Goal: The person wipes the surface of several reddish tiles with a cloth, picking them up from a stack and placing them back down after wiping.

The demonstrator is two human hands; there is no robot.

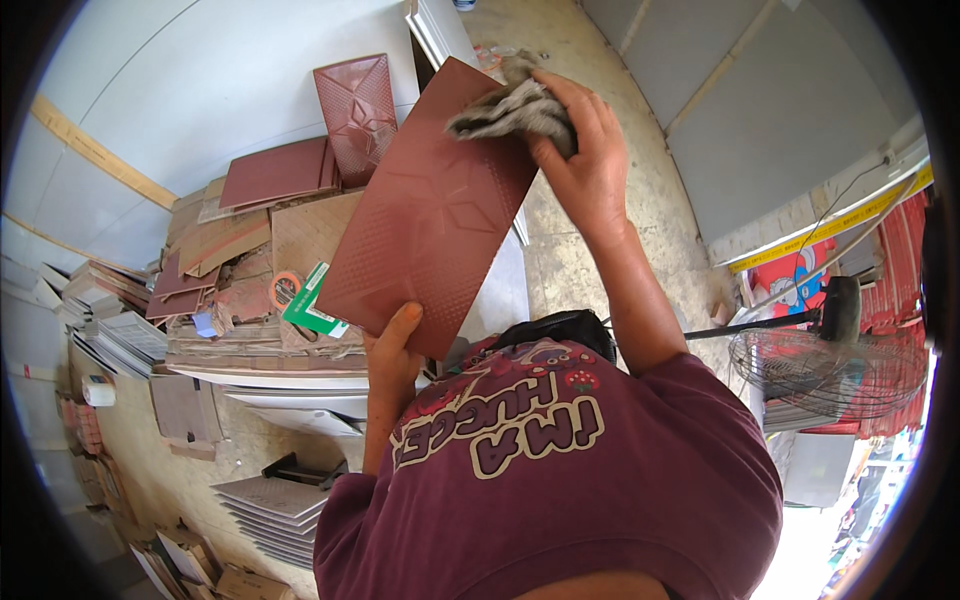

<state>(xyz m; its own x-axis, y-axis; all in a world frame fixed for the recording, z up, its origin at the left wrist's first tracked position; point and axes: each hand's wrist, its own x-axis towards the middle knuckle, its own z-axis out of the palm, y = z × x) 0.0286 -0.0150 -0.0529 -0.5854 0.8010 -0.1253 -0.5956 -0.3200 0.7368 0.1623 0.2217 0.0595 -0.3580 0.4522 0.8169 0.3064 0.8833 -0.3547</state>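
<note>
A dark red rectangular tile (415, 225) with an embossed diamond pattern is held up, tilted, in front of my chest. Its lower edge is gripped by my left hand (394, 350), the thumb lying over the face and the fingers hidden behind. At the tile's upper right corner, my right hand (590, 150) is closed round a crumpled grey rag (515, 112), which lies against the tile's face. A similar red tile (358, 115) leans upright against the white wall behind. Beside it, more red tiles (275, 175) lie stacked.
Flattened cardboard (270, 345) covers the stack at left, with an orange tape roll (286, 290) and a green-and-white packet (318, 310) on top. Grey tiles (275, 505) are piled on the floor. A wire-caged fan (830, 370) stands to my right, near a grey panel wall (790, 120).
</note>
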